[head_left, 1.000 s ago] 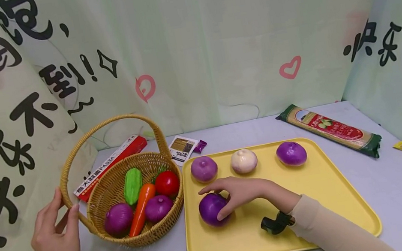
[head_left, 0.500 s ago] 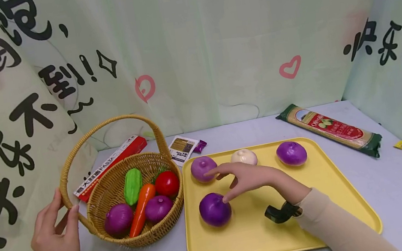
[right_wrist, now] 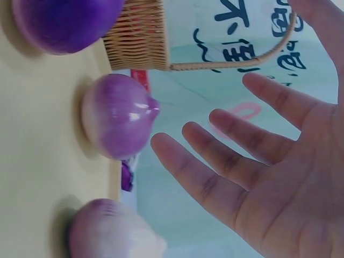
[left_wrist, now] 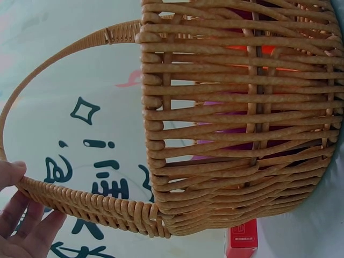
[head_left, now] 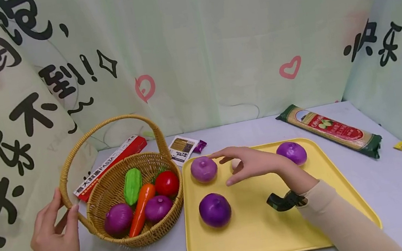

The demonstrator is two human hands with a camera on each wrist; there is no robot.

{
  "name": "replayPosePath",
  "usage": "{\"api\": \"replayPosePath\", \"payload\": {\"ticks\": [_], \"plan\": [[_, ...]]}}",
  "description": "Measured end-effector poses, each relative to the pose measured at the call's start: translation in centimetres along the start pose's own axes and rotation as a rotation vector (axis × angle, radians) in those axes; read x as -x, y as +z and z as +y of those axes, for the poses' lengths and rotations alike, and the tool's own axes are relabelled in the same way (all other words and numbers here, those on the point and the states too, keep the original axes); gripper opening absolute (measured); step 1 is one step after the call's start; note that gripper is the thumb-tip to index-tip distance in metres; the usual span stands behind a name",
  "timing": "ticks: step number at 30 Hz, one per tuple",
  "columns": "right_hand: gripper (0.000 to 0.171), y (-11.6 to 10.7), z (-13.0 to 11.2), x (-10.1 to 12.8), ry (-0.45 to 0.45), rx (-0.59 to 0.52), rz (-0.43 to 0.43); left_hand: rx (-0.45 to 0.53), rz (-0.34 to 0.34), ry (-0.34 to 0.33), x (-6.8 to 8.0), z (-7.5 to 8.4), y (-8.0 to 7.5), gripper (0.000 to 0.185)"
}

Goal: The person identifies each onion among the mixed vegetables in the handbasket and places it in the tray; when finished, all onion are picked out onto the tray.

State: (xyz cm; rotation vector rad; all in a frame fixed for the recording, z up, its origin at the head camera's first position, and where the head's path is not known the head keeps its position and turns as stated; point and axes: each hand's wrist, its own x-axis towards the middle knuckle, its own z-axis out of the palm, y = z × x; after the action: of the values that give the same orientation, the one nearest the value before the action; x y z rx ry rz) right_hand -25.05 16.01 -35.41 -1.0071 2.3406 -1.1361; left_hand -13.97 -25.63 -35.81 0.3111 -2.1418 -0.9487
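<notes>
My right hand [head_left: 251, 162] hovers over the far part of the yellow tray [head_left: 264, 237], fingers spread wide and straight, holding nothing. The pale purple onion [head_left: 204, 169] lies just beyond my fingertips, to their left; the whitish onion [head_left: 235, 163] sits directly beneath my palm, mostly hidden. The dark purple onion [head_left: 215, 209] rests nearer me, left of my wrist, untouched. The onions are round, so no long axis matters. My left hand [head_left: 56, 242] pinches the wicker basket [head_left: 140, 238] by the base of its handle, left of the tray. Judgement: the right hand is clearly nearer every tray onion.
</notes>
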Motion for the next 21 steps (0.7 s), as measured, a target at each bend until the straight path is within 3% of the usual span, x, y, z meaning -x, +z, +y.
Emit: {"api": "replayPosePath", "payload": {"ticks": [21], "plan": [[0.071, -1.0, -3.0, -2.0, -0.063, 0.017, 0.011, 0.000, 0.005, 0.011, 0.0, 0.0, 0.0, 0.059]]}}
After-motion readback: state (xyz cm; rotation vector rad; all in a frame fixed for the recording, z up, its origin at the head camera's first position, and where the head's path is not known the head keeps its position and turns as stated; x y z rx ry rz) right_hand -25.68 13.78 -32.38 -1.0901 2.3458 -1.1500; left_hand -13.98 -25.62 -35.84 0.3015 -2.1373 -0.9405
